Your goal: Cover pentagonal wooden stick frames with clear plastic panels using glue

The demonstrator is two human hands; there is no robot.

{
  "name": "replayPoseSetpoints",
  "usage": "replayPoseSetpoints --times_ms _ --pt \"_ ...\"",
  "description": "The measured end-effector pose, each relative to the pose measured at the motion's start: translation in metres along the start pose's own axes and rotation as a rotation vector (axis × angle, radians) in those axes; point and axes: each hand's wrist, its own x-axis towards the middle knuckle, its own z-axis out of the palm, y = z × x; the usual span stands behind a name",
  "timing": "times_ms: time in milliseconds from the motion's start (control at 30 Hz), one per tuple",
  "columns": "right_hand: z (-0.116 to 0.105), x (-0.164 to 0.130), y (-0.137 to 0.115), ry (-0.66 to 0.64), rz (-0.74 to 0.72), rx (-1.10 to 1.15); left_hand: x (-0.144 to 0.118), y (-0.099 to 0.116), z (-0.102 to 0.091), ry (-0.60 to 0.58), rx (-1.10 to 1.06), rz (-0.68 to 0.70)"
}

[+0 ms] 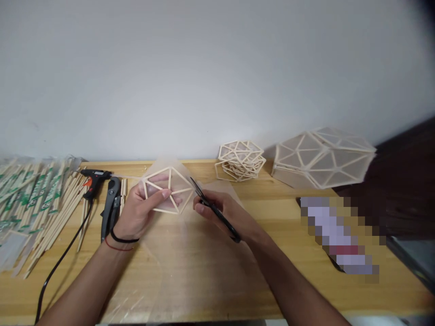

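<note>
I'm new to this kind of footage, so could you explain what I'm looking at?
There is no machine here: just a person's two bare hands, seen by a camera on their head that looks forward and down at a wooden table. The left hand has its grip on a five-sided stick frame, with a see-through sheet behind it. The right hand holds black scissors. On the left lie wrapped sticks, loose sticks, a glue gun and a grey hand tool. Toward the back right are small stick frames and a larger covered shape; nearer the person is an item hidden by pixelation.
</note>
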Motion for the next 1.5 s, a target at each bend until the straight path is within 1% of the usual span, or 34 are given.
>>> replayPoseSetpoints --times_ms 267,500,767,1033,1167,1500 --pt "-0.006 -0.001 -0.001 -0.018 0.036 -0.091 0.001 -0.003 -0.006 -0.007 0.024 -0.035" --pt "-0.007 -0.001 -0.002 -0.032 0.062 -0.117 0.003 -0.003 -0.006 0.015 0.048 -0.005" --pt "-0.006 -0.001 -0.003 -0.046 0.049 -0.123 0.002 -0.003 -0.009 0.018 0.053 -0.009" --pt "-0.006 -0.003 -0.003 -0.067 0.011 -0.154 0.002 -0.004 -0.009 -0.048 0.121 -0.012" --pt "-0.005 -0.003 -0.003 -0.064 -0.006 -0.175 0.002 -0.005 -0.010 -0.032 0.141 -0.004" --pt "-0.005 -0.003 0.001 -0.033 0.023 -0.183 0.002 -0.006 -0.009 -0.029 0.166 -0.021"
